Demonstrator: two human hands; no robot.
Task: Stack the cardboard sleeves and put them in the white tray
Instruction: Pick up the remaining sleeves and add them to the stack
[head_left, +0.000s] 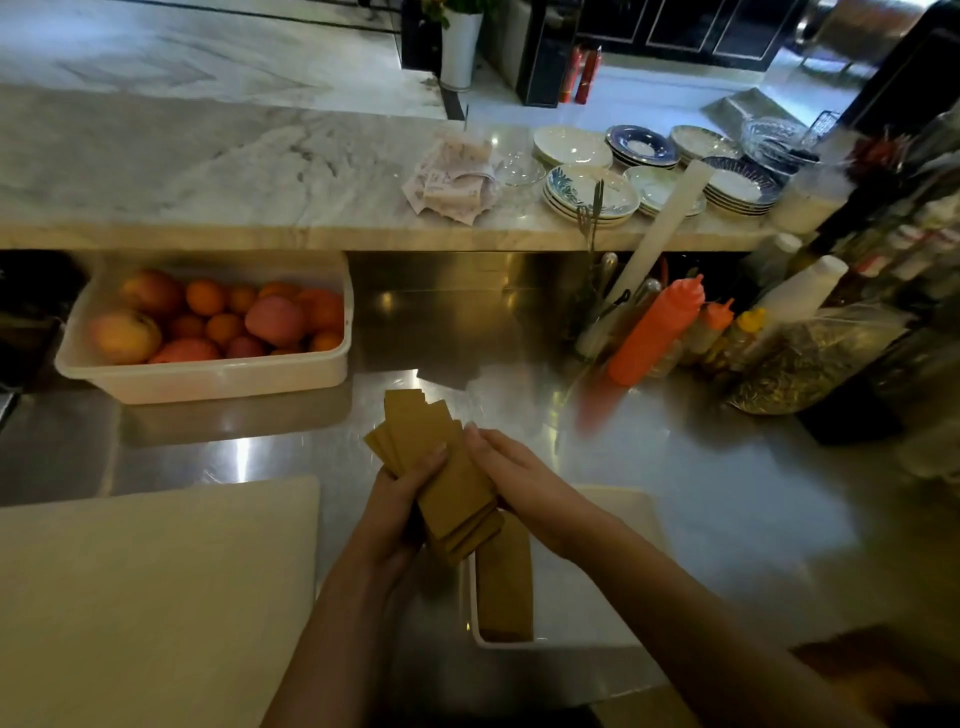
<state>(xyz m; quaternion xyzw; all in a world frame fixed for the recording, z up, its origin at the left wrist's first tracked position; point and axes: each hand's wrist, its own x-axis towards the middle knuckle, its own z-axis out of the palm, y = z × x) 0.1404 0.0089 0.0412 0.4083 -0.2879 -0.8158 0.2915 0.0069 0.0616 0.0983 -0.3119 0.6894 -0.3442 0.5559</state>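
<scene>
Head view looks down on a steel counter where 2 bare hands hold a fanned bundle of brown cardboard sleeves above the near edge of the counter. The left hand grips the bundle from its left side, fingers curled underneath and the thumb pressed across the top face. The right hand lies against the bundle's right edge with fingers nearly straight and pointing away from the person, touching the sleeves rather than closing round them. The bundle tilts, its far end splayed into several offset corners, its near end hanging just over the far left corner of the white tray. That tray sits on the counter under the right forearm, and 1 flat stack of sleeves already lies inside it along the left wall. A pale cutting board lies to the left of the tray. Further back on the left, a tub holds oranges and apples. An orange squeeze bottle stands to the right among other bottles. On the marble shelf behind, stacked plates sit beside a crumpled cloth.
</scene>
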